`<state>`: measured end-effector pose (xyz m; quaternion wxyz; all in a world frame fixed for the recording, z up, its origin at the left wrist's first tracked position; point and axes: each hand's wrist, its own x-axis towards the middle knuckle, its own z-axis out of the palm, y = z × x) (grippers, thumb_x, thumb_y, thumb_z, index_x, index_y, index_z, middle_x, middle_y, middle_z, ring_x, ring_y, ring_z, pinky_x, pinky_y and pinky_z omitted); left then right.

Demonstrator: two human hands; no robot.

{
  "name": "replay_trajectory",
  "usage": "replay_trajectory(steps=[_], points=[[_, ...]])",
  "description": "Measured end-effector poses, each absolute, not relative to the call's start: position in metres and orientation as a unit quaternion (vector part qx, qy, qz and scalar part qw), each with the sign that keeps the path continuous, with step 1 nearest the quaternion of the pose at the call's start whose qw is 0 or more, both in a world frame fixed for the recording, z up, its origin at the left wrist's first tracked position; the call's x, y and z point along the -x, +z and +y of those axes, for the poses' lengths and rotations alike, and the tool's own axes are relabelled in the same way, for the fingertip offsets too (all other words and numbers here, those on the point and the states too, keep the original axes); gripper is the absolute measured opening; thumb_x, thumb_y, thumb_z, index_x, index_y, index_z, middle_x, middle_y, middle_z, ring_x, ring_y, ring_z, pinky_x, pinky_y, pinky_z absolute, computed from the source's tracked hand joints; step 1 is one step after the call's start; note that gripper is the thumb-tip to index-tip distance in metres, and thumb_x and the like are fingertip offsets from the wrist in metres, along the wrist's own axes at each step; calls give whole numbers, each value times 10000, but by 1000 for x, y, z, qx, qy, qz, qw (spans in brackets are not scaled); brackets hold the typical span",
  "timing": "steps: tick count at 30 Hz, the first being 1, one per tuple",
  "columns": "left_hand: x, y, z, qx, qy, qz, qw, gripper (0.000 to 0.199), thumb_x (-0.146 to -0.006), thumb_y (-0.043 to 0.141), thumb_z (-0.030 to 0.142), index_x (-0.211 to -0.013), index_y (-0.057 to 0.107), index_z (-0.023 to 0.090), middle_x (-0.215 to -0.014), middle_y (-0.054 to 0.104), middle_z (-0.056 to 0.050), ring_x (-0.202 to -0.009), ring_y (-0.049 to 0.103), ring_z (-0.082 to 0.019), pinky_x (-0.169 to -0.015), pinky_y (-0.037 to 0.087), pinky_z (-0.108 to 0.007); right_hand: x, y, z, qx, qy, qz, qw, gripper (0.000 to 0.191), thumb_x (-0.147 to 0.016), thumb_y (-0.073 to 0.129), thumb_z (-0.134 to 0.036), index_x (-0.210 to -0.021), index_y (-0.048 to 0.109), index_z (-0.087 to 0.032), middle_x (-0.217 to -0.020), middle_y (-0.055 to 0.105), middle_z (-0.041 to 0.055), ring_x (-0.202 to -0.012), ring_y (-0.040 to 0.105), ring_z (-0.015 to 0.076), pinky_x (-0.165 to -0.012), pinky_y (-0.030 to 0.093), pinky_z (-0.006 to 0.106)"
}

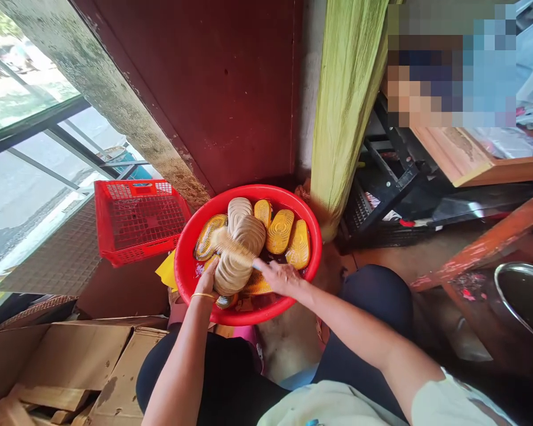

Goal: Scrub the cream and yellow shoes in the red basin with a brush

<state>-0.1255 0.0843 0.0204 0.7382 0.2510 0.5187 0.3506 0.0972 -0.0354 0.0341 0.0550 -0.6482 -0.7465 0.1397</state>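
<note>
One beige ridged sole point(233, 277) sits left of centre over the red basin point(253, 315) in your head view, its long axis slanting from the near-left rim toward the far rim. Your left hand point(208, 279) grips its near end. Your right hand point(285, 278) clasps a blurred brush point(237, 251) across it, head pointing toward the left rim.

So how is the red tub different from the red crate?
The red tub has a rounded rim, while the red crate has straight sides and corners.
The tub's wall looks solid, but the crate is full of little holes.
The tub has the left hand and right hand working over it; the crate is off to the left of the tub.
Both are red and open on top.
</note>
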Motion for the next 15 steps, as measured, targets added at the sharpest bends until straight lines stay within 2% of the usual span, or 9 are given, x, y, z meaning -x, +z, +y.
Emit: replay_trajectory(steps=[2, 4, 7, 10, 12, 15], points=[[119, 32, 74, -260, 302, 512, 761, 457, -777, 786, 515, -1035, 760, 138, -990, 785, -176, -1054, 742, -350, -874, 615, -457, -118, 37, -19, 723, 148, -674, 36, 600, -1038, 369, -263, -1634, 307, -305, -1104, 753, 134, -912, 743, 269, -767, 564, 365], [110, 42, 61, -313, 320, 491, 747, 452, -686, 873, 454, -1008, 763, 157, -1013, 786, -153, -1059, 733, -345, -883, 605, -428, -138, 41, -4, 771, 158, -615, 36, 600, -1039, 377, -262, -1636, 309, -254, -1100, 769, 130, -963, 739, 260, -820, 561, 357], [101, 53, 44, -418, 384, 455, 686, 503, -614, 923, 373, -1041, 745, 175, -1068, 782, -109, -1063, 717, -324, -916, 578, -406, -154, 49, 6, 787, 158, -589, 97, 610, -1054, 363, -300, -1650, 276, -202, -1197, 763, 128, -1035, 724, 247, -887, 554, 342], [100, 57, 34, -527, 383, 461, 603, 403, -640, 911, 338, -970, 743, 179, -1019, 770, -99, -1096, 686, -338, -978, 539, -415, -157, 57, 4, 758, 131, -612, 181, 625, -1061, 342, -315, -1662, 241, -174, -1361, 695, 138, -1120, 697, 249, -939, 546, 338], [101, 56, 32, -580, 374, 483, 538, 340, -612, 918, 250, -900, 744, 198, -976, 754, -106, -1189, 637, -369, -1075, 482, -435, -152, 62, -2, 739, 119, -631, 203, 616, -1060, 341, -309, -1659, 262, -191, -1411, 663, 131, -1149, 684, 243, -956, 543, 328], [99, 50, 32, -606, 371, 495, 500, 367, -582, 892, 122, -899, 745, 234, -1010, 740, -124, -1305, 562, -389, -1215, 336, -481, -137, 65, -13, 727, 134, -650, 177, 584, -1049, 363, -292, -1630, 349, -231, -1340, 704, 112, -1118, 694, 230, -956, 542, 317]])
